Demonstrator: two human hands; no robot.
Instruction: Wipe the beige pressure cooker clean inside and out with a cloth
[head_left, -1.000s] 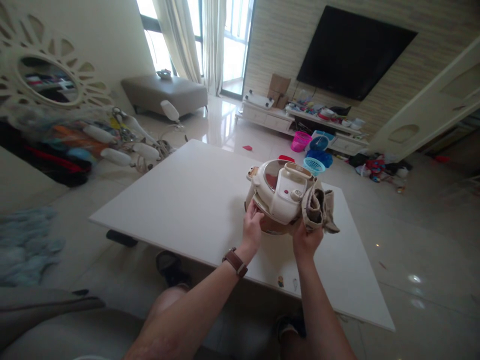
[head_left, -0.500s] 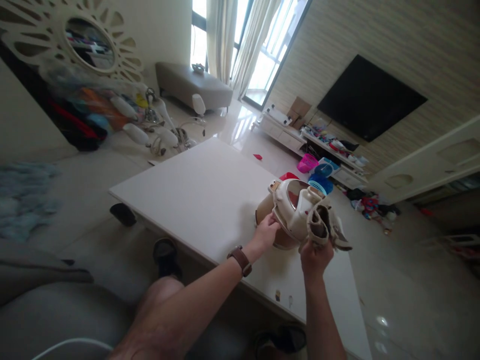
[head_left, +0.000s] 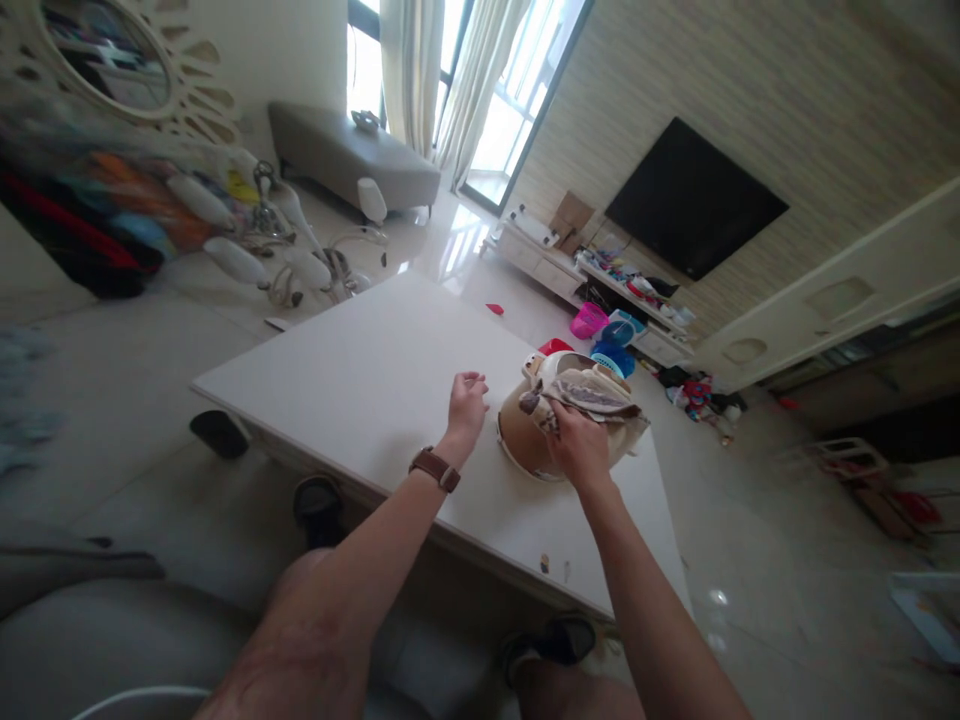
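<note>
A tan and white rice cooker (head_left: 523,432) stands on the white table (head_left: 352,370), close to its right side. My right hand (head_left: 581,445) is closed around a bunched beige and brown cloth (head_left: 592,390), which lies against the upper part of the cooker and hides much of its lid. To the left of the cooker, my left hand (head_left: 466,405) hovers over the table, apart from the appliance. Its fingers are loosely bent and spread, with nothing in them. A brown watch strap circles the left wrist.
Small dark scraps (head_left: 544,563) lie near the table's front edge. Beyond the table are a red item (head_left: 555,347), a pink basket (head_left: 589,321) and blue basins (head_left: 613,358). A white chandelier-like fixture (head_left: 300,265) rests on the floor at left. A grey bench (head_left: 352,160) stands by the window.
My left hand has let go of the cooker's rim and moved left. The right hand has brought the cloth leftward over the cooker's top. The view has shifted slightly right.
</note>
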